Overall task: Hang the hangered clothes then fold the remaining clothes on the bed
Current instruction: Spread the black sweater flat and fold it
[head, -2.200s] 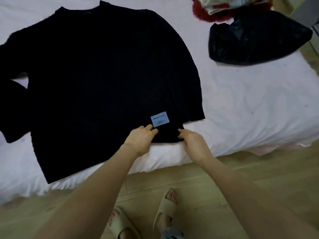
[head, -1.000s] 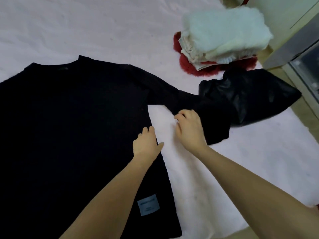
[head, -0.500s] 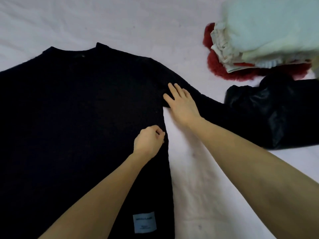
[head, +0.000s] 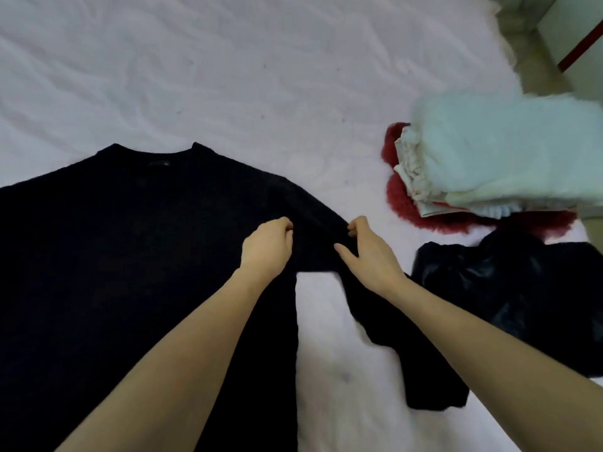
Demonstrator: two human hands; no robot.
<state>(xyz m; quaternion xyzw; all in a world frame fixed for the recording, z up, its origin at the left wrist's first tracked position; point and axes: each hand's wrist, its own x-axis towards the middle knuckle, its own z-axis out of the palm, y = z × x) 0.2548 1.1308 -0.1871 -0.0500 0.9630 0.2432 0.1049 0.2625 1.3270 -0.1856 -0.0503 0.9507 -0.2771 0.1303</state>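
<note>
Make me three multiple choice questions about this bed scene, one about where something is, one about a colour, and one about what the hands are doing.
1. Where does the stack of folded clothes sit relative to the black sweater?
A. To its right
B. On top of it
C. To its left

2. What colour is the fluffy item at the bottom of that stack?
A. Blue
B. Red
C. Yellow

3. What are the left hand and right hand doing?
A. Resting on the bare sheet
B. Lifting the shiny black garment
C. Both pinching the sweater near its right sleeve

Answers:
1 A, the stack lies at the right side of the bed, apart from the sweater.
2 B, red fluff sticks out under the pale layers.
3 C, curled fingers of both hands grip the dark knit where the sleeve joins the body.
</note>
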